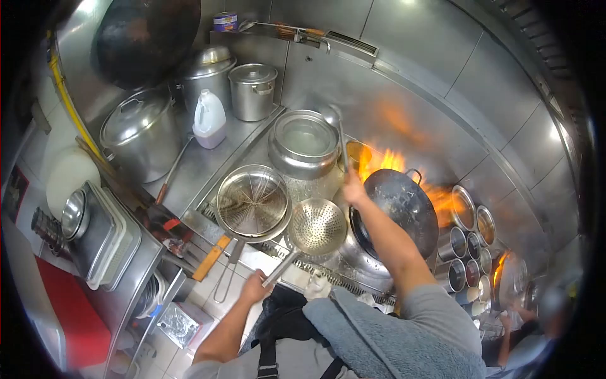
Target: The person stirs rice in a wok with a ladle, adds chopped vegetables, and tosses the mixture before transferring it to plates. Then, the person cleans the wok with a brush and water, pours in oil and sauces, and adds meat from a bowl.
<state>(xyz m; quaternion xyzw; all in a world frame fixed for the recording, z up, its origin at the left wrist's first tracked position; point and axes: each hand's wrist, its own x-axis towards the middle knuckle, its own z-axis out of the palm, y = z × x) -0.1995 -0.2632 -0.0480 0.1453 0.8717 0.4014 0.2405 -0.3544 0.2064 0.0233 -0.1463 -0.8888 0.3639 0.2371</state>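
Note:
My left hand (254, 287) is closed around the handle of a perforated strainer (319, 227), whose round bowl faces up over the stove front. My right hand (355, 191) grips a long ladle (343, 142); its bowl is raised beside the large metal pot of cloudy liquid (307, 138). Partly behind my right forearm, a dark wok (404, 211) leans on the burner, with tall orange flames (385, 163) around its far side. Left of the strainer, a wire-mesh skimmer (254, 197) lies over a round pan.
Lidded pots (142, 132) and a white plastic jug (209, 117) stand at the back left. Several metal containers (456, 243) sit right of the wok. Another person (524, 335) works at the far right beside a second flame. Trays (107, 243) stand at left.

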